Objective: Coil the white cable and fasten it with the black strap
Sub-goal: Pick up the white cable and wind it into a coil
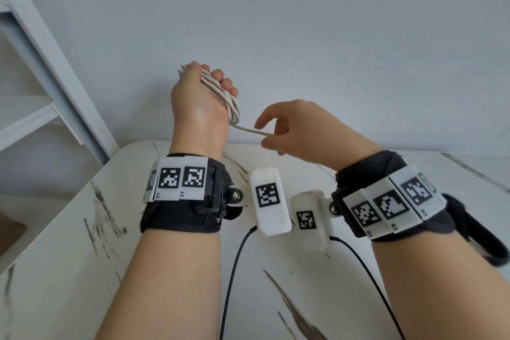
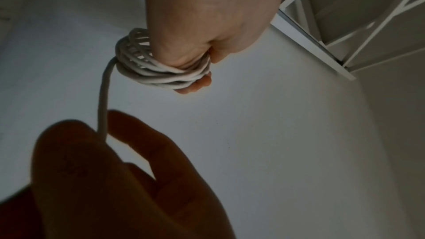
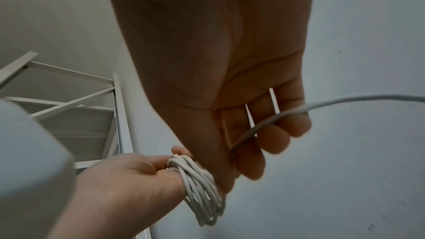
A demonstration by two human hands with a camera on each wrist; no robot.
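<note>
The white cable (image 1: 220, 94) is wound in several loops around my left hand (image 1: 197, 99), which is raised above the table and grips the coil (image 2: 161, 74). One loose strand (image 1: 249, 130) runs from the bottom of the coil to my right hand (image 1: 298, 127). That hand's curled fingers (image 3: 273, 134) hold the strand (image 3: 260, 126). The cable's free tail (image 3: 368, 97) trails off to the right. In the left wrist view the right hand (image 2: 103, 170) shows dark below the coil. No black strap shows in any view.
A white marble-patterned table (image 1: 82, 229) lies below my forearms. Two thin black wires (image 1: 234, 270) from the wrist cameras cross it. A white shelf frame (image 1: 55, 69) stands at the left against a plain grey wall (image 1: 331, 22).
</note>
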